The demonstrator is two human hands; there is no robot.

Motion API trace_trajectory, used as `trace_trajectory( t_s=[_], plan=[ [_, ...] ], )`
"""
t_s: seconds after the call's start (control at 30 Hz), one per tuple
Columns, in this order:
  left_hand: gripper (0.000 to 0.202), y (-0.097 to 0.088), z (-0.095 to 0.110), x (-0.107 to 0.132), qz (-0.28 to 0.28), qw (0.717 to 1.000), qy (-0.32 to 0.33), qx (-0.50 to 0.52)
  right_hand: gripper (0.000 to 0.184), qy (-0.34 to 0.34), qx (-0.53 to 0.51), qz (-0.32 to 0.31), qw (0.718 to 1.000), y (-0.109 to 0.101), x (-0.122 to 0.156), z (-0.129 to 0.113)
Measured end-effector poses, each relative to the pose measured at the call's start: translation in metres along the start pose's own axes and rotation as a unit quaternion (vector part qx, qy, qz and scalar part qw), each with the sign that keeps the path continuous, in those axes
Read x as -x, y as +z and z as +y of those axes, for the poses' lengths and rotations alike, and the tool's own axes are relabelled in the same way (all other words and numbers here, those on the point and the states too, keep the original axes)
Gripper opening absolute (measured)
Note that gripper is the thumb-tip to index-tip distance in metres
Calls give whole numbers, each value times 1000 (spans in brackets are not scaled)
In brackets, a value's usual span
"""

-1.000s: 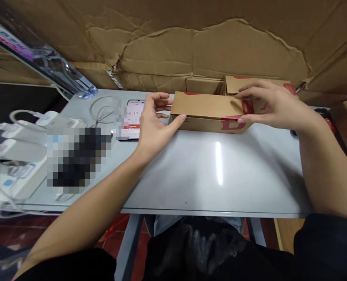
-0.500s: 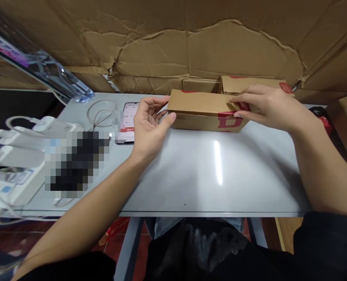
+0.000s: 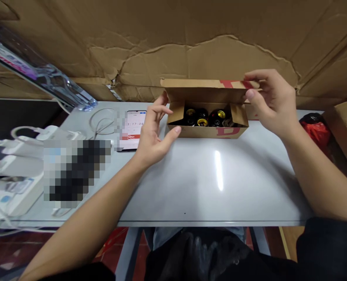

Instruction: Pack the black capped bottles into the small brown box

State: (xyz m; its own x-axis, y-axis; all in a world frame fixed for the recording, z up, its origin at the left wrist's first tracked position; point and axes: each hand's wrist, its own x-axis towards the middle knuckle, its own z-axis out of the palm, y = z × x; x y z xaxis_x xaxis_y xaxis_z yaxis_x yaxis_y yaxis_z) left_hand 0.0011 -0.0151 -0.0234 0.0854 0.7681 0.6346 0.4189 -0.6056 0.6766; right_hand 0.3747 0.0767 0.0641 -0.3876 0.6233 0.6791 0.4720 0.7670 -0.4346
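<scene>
On the table, a brown cardboard box [image 3: 199, 132] with red print stands with its lid [image 3: 205, 94] raised toward the back. Inside sit several glossy black round pieces [image 3: 203, 121] with yellow-gold centres; their kind is unclear. My left hand [image 3: 156, 134] grips the box's left end, thumb at the front corner and fingers by the side flap [image 3: 176, 112]. The lid's right corner is between the thumb and fingers of my right hand [image 3: 276, 103]. A second box [image 3: 252, 112] shows partly behind, mostly hidden by the lid and my right hand.
A lit phone [image 3: 134, 130] lies left of my left hand. Further left are a white power strip with plugs [image 3: 24, 187], cables and a blurred dark object [image 3: 76, 169]. A clear plastic bottle [image 3: 59, 84] leans at back left. A red bag [image 3: 317, 132] and carton [image 3: 346, 128] are at right.
The box lid has gone from closed to raised, lifted up and back by my right hand, showing the black pieces inside. My left hand stays at the box's left end.
</scene>
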Motion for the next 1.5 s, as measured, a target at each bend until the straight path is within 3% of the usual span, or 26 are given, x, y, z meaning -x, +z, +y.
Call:
trace_trajectory(
  t_s=[0.1, 0.17, 0.27, 0.4, 0.5, 0.7, 0.8, 0.9, 0.97, 1.07, 1.13, 1.23, 1.33, 1.43, 1.5],
  plan=[
    [67, 1, 4, 1, -26, 999, -9, -42, 70, -44, -14, -5, 999, 0, 1, -6],
    [74, 3, 4, 1, -24, 998, -27, -59, 87, -39, 38, -47, 997, -2, 0, -14],
    [78, 7, -3, -2, 2, 997, -45, -64, 102, 11, 149, -129, 980, -6, -2, -26],
    [85, 8, -14, -7, 48, 995, -54, -69, 113, 13, 224, -169, 960, -5, -2, -32],
    [86, 4, -16, -11, 66, 993, -41, -86, 106, -32, 222, -159, 961, -2, 0, -30],
    [57, -13, -14, -15, 80, 983, -31, -159, 76, -137, 184, -124, 965, -18, -2, -16],
    [43, -21, -11, -15, 70, 969, -8, -237, 55, -119, 248, -138, 951, -33, 0, -6],
    [27, -27, -1, -16, 29, 957, 14, -289, 48, -49, 310, -162, 936, -38, 6, -4],
    [30, -28, 8, -16, -21, 956, 35, -292, 44, -14, 347, -149, 926, -34, 10, -11],
    [37, -27, 16, -16, -106, 951, 70, -282, 38, -7, 405, -108, 908, -21, 10, -29],
    [38, -25, 16, -15, -138, 947, 76, -279, 47, -13, 428, -129, 894, -12, 8, -37],
    [35, -24, 15, -14, -144, 946, 69, -281, 51, -41, 449, -168, 877, -3, 5, -36],
    [32, -23, 16, -13, -136, 948, 73, -278, 51, -67, 377, -206, 901, -1, 3, -29],
    [24, -22, 18, -12, -104, 953, 76, -275, 49, -74, 258, -211, 940, -3, 1, -29],
    [18, -22, 18, -12, -86, 953, 75, -280, 51, -81, 209, -219, 950, -3, 1, -33]
  ],
)
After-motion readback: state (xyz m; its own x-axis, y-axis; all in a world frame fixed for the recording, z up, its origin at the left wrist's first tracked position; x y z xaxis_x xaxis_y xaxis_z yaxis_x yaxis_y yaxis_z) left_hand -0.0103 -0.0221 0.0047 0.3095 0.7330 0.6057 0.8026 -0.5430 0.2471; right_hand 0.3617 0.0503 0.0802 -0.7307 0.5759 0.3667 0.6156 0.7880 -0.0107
